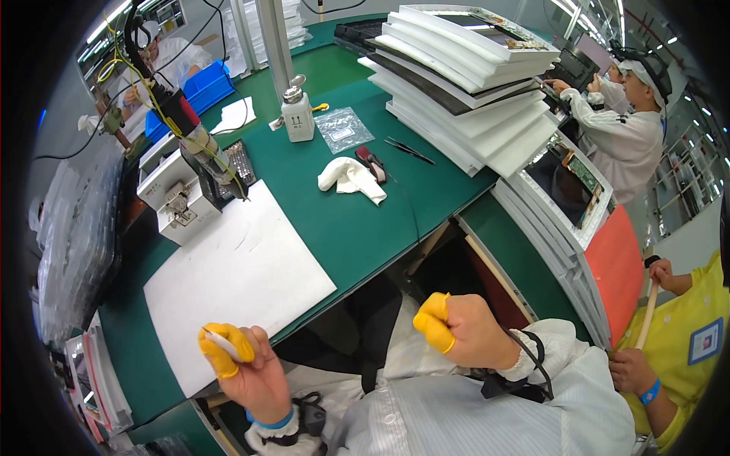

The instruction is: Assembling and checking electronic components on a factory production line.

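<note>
My left hand (247, 372), with yellow finger cots on its fingertips, is closed over the front left of the white foam sheet (236, 266). A thin white piece (222, 343) shows between its curled fingers; its kind is unclear. My right hand (464, 327) is curled into a fist in front of the bench edge, also in yellow finger cots, and nothing shows in it. Beyond my hands, a crumpled white cloth (353, 178) lies on the green mat (296, 216) beside a dark red and black tool (371, 163). Black tweezers (411, 150) lie farther right.
A white dispenser bottle (297, 118) stands behind a clear plastic bag (344, 131). At left, an electric screwdriver (201, 144) hangs beside a white screw feeder (182, 197). Stacked foam trays (468, 83) and panels (559, 182) fill the right. A person in yellow (684, 334) holds a wooden stick.
</note>
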{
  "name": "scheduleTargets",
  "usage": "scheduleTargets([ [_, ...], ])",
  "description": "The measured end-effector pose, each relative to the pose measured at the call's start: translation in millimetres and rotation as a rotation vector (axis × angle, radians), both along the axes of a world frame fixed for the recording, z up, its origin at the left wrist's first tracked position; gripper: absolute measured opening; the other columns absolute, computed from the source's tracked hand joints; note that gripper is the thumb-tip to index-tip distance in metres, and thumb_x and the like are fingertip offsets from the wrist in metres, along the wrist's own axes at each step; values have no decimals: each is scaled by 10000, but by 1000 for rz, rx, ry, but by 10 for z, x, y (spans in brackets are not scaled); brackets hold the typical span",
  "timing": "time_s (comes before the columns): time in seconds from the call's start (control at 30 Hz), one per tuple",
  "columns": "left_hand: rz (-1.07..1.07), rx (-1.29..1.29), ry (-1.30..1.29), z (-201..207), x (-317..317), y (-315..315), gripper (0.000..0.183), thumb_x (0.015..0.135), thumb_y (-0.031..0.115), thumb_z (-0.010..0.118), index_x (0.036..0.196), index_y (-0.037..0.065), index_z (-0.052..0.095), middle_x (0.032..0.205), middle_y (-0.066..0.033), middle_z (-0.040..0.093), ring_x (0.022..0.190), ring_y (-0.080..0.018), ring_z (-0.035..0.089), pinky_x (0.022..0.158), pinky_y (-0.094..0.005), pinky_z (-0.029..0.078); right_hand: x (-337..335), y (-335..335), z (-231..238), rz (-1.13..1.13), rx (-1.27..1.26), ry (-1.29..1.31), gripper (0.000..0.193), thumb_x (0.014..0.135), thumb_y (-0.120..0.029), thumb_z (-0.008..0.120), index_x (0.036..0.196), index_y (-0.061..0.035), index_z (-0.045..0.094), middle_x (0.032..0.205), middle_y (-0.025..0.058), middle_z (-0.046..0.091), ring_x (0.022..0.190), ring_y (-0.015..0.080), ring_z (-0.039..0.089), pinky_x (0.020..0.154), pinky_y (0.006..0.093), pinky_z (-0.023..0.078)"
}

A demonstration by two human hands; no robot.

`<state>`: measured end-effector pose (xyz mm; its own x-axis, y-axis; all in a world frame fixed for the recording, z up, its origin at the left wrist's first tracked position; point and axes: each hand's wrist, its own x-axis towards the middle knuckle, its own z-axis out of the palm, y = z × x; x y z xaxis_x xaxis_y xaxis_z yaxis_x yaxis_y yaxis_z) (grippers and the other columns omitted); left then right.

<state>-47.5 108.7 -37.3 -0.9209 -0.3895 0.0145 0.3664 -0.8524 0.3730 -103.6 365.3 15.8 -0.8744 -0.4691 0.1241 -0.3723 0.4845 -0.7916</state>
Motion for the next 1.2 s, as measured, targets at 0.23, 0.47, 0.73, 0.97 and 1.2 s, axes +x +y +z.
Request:
scheduleTargets([
  [0.23, -89, -698, -29, 325, 124, 315, 260, 944, 287, 553, 1077, 70, 499, 787, -31, 537, 604, -147, 489, 559, -286, 380, -163, -132, 175, 382, -27, -23, 479, 862, -407, 625, 1120, -18, 516, 929, 135, 608, 765, 278, 552, 691, 348, 445],
  [0.47, -451, -959, -175, 523, 73, 252, 269, 886, 267, 661, 990, 33, 581, 847, -53, 618, 696, -130, 579, 635, -236, 453, -266, -118, 73, 472, 263, -39, 646, 856, -451, 618, 1349, -66, 454, 1217, 174, 552, 871, 301, 561, 814, 365, 461],
  [0.73, -749, -1550, -38, 670, -130, 317, 251, 843, 235, 706, 958, 28, 621, 747, -71, 614, 623, -180, 569, 589, -253, 430, -256, -163, -78, 348, 153, -243, 598, 871, -206, 622, 1375, -10, 365, 1278, 187, 469, 957, 286, 548, 867, 339, 443],
  [0.97, -812, -1673, -33, 654, -146, 348, 292, 843, 266, 699, 977, 19, 618, 751, -94, 596, 621, -228, 562, 582, -280, 433, -261, -193, -175, 337, 117, -73, 629, 858, -159, 627, 1387, 9, 332, 1251, 203, 457, 742, 225, 550, 736, 322, 476],
  [1.2, -788, -1639, -52, 609, -155, 346, 296, 847, 270, 693, 978, 18, 608, 747, -98, 590, 623, -226, 564, 586, -278, 434, -256, -206, 16, 329, 166, -286, 649, 851, -138, 635, 1397, 11, 318, 1150, 200, 474, 713, 182, 551, 649, 283, 475],
])
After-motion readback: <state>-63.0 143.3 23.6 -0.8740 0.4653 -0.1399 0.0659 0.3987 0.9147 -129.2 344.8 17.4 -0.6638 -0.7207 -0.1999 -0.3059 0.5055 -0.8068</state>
